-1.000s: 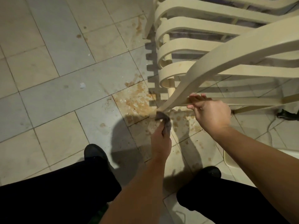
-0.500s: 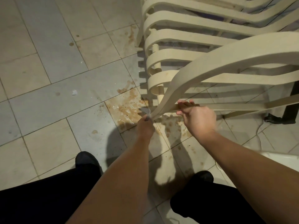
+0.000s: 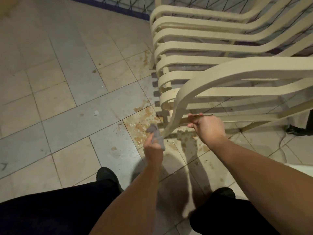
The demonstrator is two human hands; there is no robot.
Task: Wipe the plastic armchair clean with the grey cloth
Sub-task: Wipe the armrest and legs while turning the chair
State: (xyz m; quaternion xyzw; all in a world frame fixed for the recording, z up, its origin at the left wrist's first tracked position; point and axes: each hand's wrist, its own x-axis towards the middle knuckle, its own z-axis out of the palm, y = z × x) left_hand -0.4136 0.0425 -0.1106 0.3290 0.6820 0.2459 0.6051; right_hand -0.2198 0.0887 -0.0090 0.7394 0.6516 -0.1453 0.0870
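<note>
Gripping a small bunched grey cloth (image 3: 156,135) against the foot of a cream moulded-plastic armchair's (image 3: 220,77) curved front leg, the left hand (image 3: 153,150) wipes there — the right hand (image 3: 209,128) clasps a low rail, apparently steadying the chair on a stained tile floor (image 3: 67,107).

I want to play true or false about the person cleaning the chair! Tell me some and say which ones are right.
1. The left hand holds the grey cloth. True.
2. The right hand is flat on the floor. False: it grips a bar of the plastic armchair.
3. The tiled floor has brown stains near the chair leg. True.
4. The cloth is bright red. False: it is grey.
5. A stack of matching chairs stands behind the armchair. True.
</note>
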